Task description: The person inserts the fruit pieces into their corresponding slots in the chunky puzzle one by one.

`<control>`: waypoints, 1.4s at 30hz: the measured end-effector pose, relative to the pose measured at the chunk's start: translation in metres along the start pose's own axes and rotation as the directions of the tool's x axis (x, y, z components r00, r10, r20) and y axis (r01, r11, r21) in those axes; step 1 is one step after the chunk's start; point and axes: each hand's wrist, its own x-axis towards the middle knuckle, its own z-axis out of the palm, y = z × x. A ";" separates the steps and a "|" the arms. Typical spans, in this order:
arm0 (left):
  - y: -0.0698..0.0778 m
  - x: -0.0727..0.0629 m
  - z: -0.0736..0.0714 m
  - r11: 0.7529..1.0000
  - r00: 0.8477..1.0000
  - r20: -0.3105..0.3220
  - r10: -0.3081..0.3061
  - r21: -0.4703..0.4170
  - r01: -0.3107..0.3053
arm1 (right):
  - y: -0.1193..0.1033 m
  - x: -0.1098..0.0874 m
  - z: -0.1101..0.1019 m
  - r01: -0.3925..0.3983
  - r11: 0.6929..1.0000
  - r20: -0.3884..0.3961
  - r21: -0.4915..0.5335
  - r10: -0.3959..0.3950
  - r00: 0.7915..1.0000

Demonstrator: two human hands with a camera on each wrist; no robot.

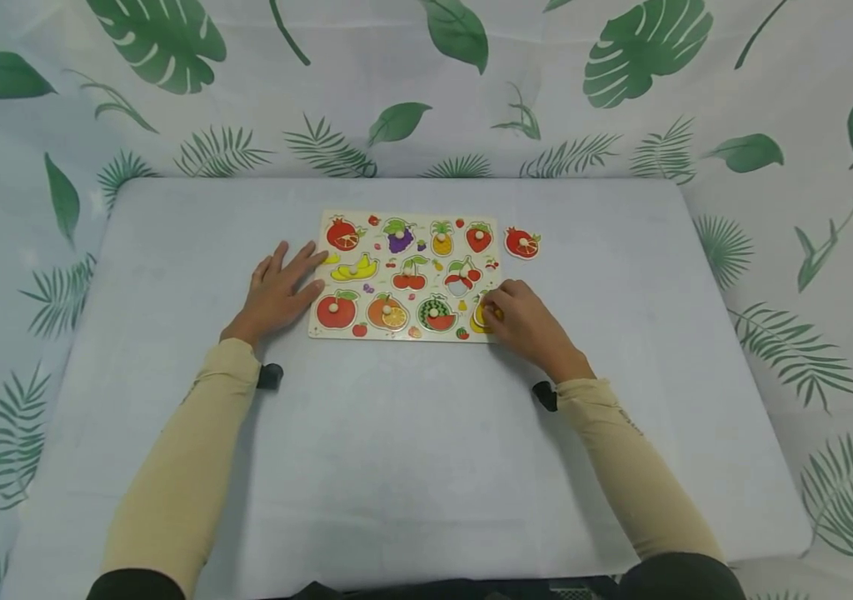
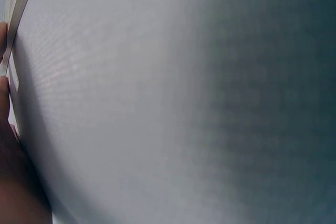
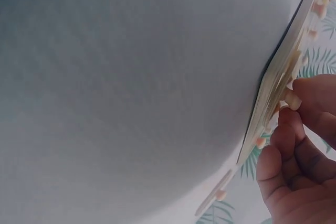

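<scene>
A wooden fruit puzzle board (image 1: 406,337) lies flat on the table, with knobbed fruit pieces across it. At its lower right corner my right hand (image 1: 535,329) pinches the small wooden knob (image 3: 292,99) of a yellow fruit puzzle piece (image 1: 478,321). The fingers cover most of that piece in the head view. My left hand (image 1: 276,292) rests by the board's left edge, fingers spread and fingertips at the rim. Only a sliver of that hand shows in the left wrist view. A loose pomegranate piece (image 1: 522,242) lies just right of the board's upper corner.
The white-covered table (image 1: 396,467) extends around the board on all sides. Behind it hangs a white cloth with green leaf prints (image 1: 396,123). Dark wrist-worn devices (image 1: 271,377) sit at both cuffs, close over the tabletop.
</scene>
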 end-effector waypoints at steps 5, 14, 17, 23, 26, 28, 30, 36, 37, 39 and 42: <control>0.000 0.001 -0.001 1.000 1.000 -0.005 0.000 0.005 0.000 | -0.003 0.001 0.001 0.030 1.000 0.007 -0.004 -0.030 1.000; -0.001 0.004 -0.002 1.000 1.000 -0.004 0.000 0.011 0.000 | -0.006 -0.001 0.003 0.066 0.997 0.007 -0.043 -0.066 0.998; 0.000 0.004 -0.003 1.000 1.000 -0.003 0.002 0.013 -0.002 | -0.007 -0.001 0.003 0.067 0.996 0.006 -0.051 -0.066 0.998; 0.000 0.003 -0.003 1.000 1.000 -0.006 0.000 0.016 0.000 | -0.009 0.000 0.002 0.060 0.996 0.026 -0.064 -0.059 0.998; 0.000 0.003 -0.003 1.000 1.000 -0.011 0.006 0.013 -0.006 | -0.010 0.001 0.002 0.057 0.996 0.042 -0.074 -0.054 0.998; -0.001 0.004 -0.003 1.000 1.000 -0.012 0.009 0.014 -0.009 | -0.010 0.001 0.002 0.055 0.996 0.049 -0.077 -0.051 0.998; -0.001 0.004 -0.002 1.000 1.000 -0.012 0.007 0.016 -0.006 | -0.010 0.002 0.003 0.051 0.996 0.053 -0.076 -0.047 0.997; -0.003 0.003 -0.001 1.000 1.000 -0.008 -0.005 0.020 0.005 | -0.010 0.001 0.001 0.043 0.997 0.069 -0.069 -0.038 0.997; -0.002 0.003 -0.001 1.000 1.000 -0.006 -0.006 0.019 0.006 | -0.010 0.001 0.000 0.039 0.997 0.073 -0.069 -0.033 0.997; -0.003 0.003 0.001 1.000 1.000 -0.002 -0.008 0.021 0.008 | -0.009 0.001 -0.002 0.029 0.997 0.079 -0.069 -0.024 0.997; -0.004 0.003 0.004 1.000 1.000 0.000 -0.009 0.026 0.009 | -0.006 0.001 -0.006 0.007 0.998 0.076 -0.065 -0.002 0.997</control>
